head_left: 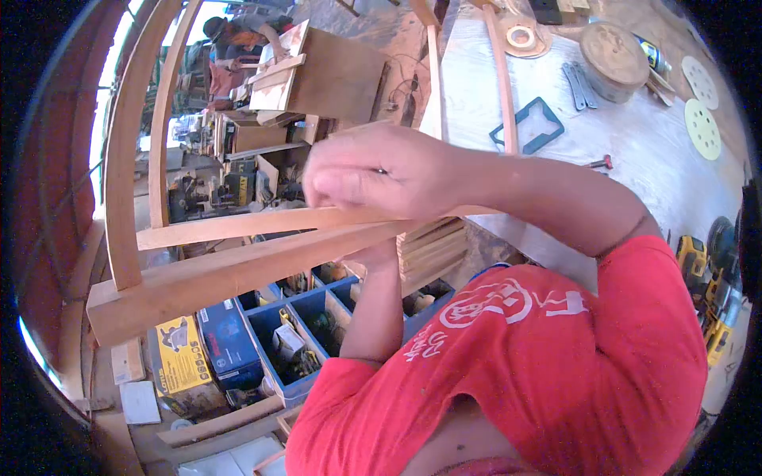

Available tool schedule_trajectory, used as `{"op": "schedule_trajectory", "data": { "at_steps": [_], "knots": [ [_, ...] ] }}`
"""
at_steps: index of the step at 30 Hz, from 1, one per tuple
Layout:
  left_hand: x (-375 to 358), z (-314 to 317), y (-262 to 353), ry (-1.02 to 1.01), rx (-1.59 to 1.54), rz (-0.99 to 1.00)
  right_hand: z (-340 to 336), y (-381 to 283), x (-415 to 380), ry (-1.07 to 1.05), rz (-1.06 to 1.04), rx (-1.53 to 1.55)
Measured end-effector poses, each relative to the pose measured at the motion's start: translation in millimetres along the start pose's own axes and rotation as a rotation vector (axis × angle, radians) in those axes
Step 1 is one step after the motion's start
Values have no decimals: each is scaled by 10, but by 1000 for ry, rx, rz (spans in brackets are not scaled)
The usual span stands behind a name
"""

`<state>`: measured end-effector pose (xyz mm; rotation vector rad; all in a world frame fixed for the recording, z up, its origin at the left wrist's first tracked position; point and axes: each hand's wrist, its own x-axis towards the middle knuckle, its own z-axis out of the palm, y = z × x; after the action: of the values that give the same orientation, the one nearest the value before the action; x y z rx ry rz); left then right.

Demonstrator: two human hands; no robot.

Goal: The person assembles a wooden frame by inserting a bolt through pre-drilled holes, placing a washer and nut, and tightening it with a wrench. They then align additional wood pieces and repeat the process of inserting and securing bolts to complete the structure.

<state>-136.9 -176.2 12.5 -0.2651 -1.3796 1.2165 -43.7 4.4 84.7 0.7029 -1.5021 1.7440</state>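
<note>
A wooden frame of pale bars stretches across the view, its thick lower bar [254,266] running from the left to my hands. A thinner bar [230,228] lies just above it, and two uprights [125,159] rise on the left. My right hand [373,170] is closed with curled fingers over the top of the bars near their right end. It is slightly blurred, and what it holds is hidden. Below the thick bar, my left hand [371,255] grips from the underside, its fingers mostly behind the wood.
Blue compartment box [278,381] with tools sits below, beside a yellow box [181,357]. The white table [484,87] bears a round tin [613,59], a teal frame [548,125] and sanding discs [702,128]. Power tools [718,317] lie right. Another person [238,40] works at the back.
</note>
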Motion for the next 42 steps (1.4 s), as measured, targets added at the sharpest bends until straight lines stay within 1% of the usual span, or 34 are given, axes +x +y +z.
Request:
{"op": "schedule_trajectory", "data": {
  "at_steps": [1,2,3,4,5,6,7,8,9,10,11,12,13,14,16,17,19,20,21,22,23,24,26,27,29,30,32,33,35,36,38,39,41,42],
  "knots": [
    [-6,27,3,10,198,42,44,-4,19,2,0,-3],
    [-24,57,17,18,395,82,91,-21,32,75,60,105],
    [-105,126,95,16,392,79,117,-17,63,145,121,212],
    [-235,221,216,-46,259,58,131,23,118,143,123,208],
    [-312,263,257,-107,128,43,171,77,183,146,63,75],
    [-394,283,275,-109,130,50,226,122,244,149,3,-55],
    [-415,262,278,-115,-8,34,272,151,310,148,4,-52],
    [-410,242,281,-121,-146,13,312,175,387,118,77,-134],
    [-396,216,274,-122,-145,10,357,196,469,86,151,-218],
    [-335,145,216,-122,178,34,403,235,560,82,151,-217],
    [-306,110,180,-120,501,59,438,292,664,-50,217,-332],
    [-297,133,174,-122,503,57,465,342,767,-181,279,-447],
    [-276,173,167,-37,1123,246,520,442,851,-182,277,-449],
    [-255,193,164,57,1737,440,575,544,918,-292,237,-625],
    [-198,172,157,35,1740,403,564,647,998,-514,152,-912],
    [-161,149,146,20,1745,373,557,647,995,-514,152,-921],
    [-75,91,125,-9,1756,305,524,577,983,-446,307,-856],
    [-56,60,100,-21,1762,276,490,468,941,-401,429,-780],
    [-50,34,51,-17,1761,271,496,458,941,-396,429,-782],
    [-30,11,-1,173,2479,481,497,481,977,-560,357,-878],
    [-9,-4,-25,408,3177,723,495,514,1018,-727,279,-973],
    [-13,0,-10,401,3178,720,516,584,1035,-726,277,-976],
    [-27,16,49,361,3161,866,574,776,1018,-707,258,-1017],
    [-28,22,51,362,3163,866,595,848,992,-706,257,-1016],
    [-27,37,25,418,3448,977,642,945,934,-529,562,-873],
    [-27,32,-6,420,3450,981,670,1046,900,-531,561,-871],
    [70,-34,-103,246,3787,911,688,1436,846,-596,525,-859],
    [104,-102,-152,245,3787,911,711,1620,784,-596,525,-859],
    [165,-257,-189,372,3793,1202,690,1942,608,-666,656,-847],
    [145,-216,-138,373,3788,1206,661,2065,525,-669,658,-849],
    [46,-70,1,493,3138,1103,604,2159,344,-858,966,-718],
    [27,-12,47,491,3134,1110,526,2153,214,-863,967,-721],
    [13,66,90,182,2842,923,346,1907,7,-612,1214,-383],
    [76,-10,19,173,2838,935,320,1765,16,-621,1214,-390]
  ]
}}
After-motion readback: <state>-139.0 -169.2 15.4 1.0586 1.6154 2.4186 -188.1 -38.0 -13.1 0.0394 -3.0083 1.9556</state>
